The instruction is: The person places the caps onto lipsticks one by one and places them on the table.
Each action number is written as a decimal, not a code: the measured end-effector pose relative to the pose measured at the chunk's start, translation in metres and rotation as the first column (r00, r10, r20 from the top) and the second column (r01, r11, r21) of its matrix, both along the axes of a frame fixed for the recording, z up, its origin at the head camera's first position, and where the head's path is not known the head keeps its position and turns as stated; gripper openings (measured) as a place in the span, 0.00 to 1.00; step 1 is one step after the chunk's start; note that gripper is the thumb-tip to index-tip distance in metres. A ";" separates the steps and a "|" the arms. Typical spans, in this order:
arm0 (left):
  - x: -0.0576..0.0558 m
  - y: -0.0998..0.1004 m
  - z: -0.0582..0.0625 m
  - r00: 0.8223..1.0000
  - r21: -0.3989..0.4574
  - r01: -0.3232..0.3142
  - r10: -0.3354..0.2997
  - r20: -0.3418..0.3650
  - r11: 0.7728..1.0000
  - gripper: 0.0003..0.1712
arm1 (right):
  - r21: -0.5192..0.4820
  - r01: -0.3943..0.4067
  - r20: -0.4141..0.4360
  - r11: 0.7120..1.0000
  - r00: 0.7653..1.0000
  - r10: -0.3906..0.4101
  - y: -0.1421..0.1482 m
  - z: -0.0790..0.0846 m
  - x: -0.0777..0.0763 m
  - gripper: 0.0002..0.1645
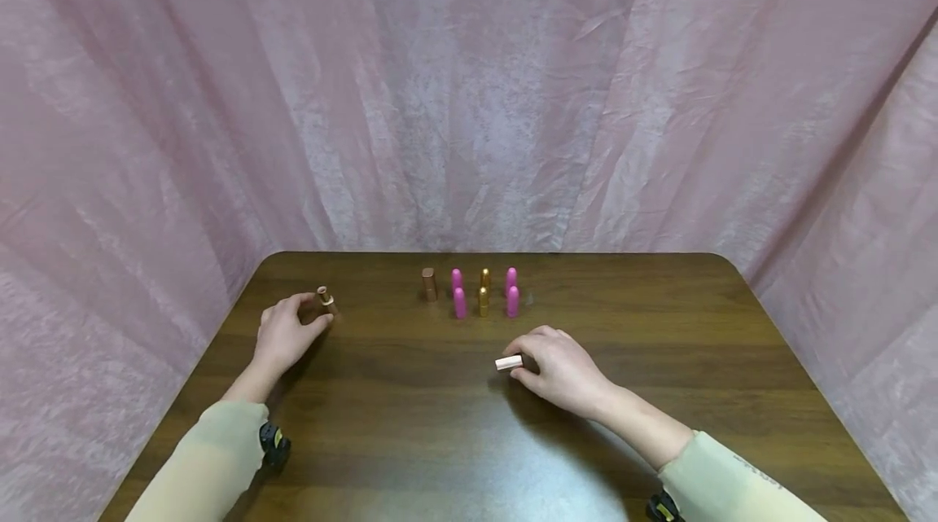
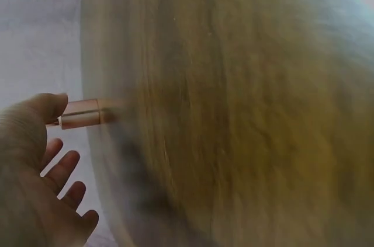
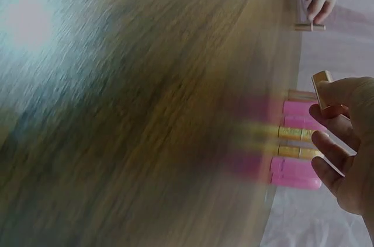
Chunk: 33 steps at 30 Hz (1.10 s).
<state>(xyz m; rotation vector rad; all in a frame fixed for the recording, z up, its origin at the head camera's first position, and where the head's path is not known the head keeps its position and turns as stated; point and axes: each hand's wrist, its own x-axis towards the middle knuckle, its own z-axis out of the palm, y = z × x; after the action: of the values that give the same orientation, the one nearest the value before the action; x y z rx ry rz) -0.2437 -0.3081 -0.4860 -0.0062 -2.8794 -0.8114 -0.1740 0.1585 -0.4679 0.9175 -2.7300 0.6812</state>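
At the table's left, my left hand (image 1: 286, 331) pinches an uncapped lipstick (image 1: 326, 301) between thumb and fingers. It is a slim rose-gold tube (image 2: 80, 114) with a pale ring round its middle, standing nearly upright on the wood; the thumb lies against it in the left wrist view, the other fingers spread apart. Right of centre, my right hand (image 1: 563, 369) holds a small boxy rose-gold lipstick cap (image 3: 321, 88) sideways between thumb and fingers, just over the table. In the head view this cap (image 1: 509, 362) looks whitish from glare.
At the back middle stand several closed lipsticks: a copper one (image 1: 429, 284) at the left, pink ones (image 1: 459, 304) and two gold ones (image 1: 484, 302), in two short rows. Pink curtains (image 1: 469, 98) hang behind and beside the brown wooden table (image 1: 410, 424).
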 end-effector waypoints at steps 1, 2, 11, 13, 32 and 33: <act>-0.003 0.000 -0.002 1.000 -0.006 -0.003 0.004 0.013 1.000 0.38 | 0.003 -0.009 -0.004 1.000 1.000 0.009 -0.002 0.000 0.000 0.15; -0.005 0.000 -0.003 1.000 -0.011 -0.007 0.007 0.020 1.000 0.37 | 0.003 -0.018 -0.003 1.000 1.000 0.018 -0.004 -0.001 0.000 0.15; -0.011 0.003 -0.014 0.996 0.011 -0.082 0.082 0.022 0.997 0.31 | 0.010 0.021 0.007 1.000 1.000 -0.021 -0.002 -0.002 -0.002 0.15; -0.012 0.002 -0.016 0.997 0.014 -0.082 0.082 0.005 0.997 0.29 | 0.009 0.035 0.012 0.999 0.999 -0.035 0.001 -0.003 -0.003 0.15; -0.010 0.017 -0.010 0.999 0.065 -0.013 0.016 -0.047 0.998 0.19 | -0.045 0.102 0.025 0.994 0.995 -0.101 0.032 -0.001 -0.005 0.14; -0.008 0.019 -0.007 0.999 0.058 0.004 -0.001 -0.052 0.998 0.19 | -0.052 0.110 0.022 0.993 0.994 -0.109 0.035 -0.001 -0.005 0.14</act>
<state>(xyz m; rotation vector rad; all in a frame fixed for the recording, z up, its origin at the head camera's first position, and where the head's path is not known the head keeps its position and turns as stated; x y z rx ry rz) -0.2513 -0.2887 -0.4930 -0.0232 -2.8070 -0.8821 -0.1792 0.1937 -0.4687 0.7468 -2.7403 0.7415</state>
